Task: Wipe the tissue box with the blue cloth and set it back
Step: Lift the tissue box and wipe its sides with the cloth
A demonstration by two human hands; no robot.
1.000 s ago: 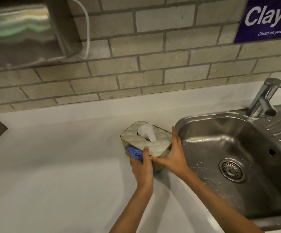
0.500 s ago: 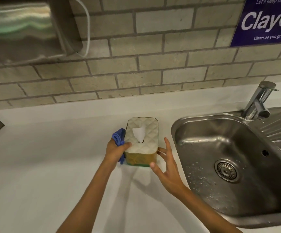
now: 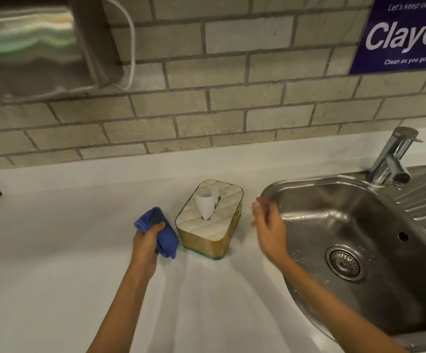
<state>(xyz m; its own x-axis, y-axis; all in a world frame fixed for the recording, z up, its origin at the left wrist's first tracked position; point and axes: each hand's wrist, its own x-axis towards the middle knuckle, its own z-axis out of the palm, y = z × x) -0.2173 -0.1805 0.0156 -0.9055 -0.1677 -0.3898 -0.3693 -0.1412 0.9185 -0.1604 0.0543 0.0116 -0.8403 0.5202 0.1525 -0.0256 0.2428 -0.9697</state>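
Note:
The tissue box (image 3: 213,225) has a quilted cream top, patterned gold sides and a white tissue sticking up. It stands upright on the white counter (image 3: 66,250), left of the sink. My left hand (image 3: 147,244) is just left of the box, shut on the bunched blue cloth (image 3: 161,230), which hangs close beside the box's left side. My right hand (image 3: 269,226) hovers to the right of the box with fingers apart, holding nothing and slightly blurred.
A steel sink (image 3: 354,240) with a drain and a tap (image 3: 393,159) lies at the right. A metal dispenser (image 3: 36,44) with a white cable hangs on the brick wall at the upper left. A blue sign (image 3: 403,34) is at the upper right.
Both hands have come off the tissue box. The left hand with the cloth pulled back to the left, and the right hand moved right toward the sink. The box now stands alone.

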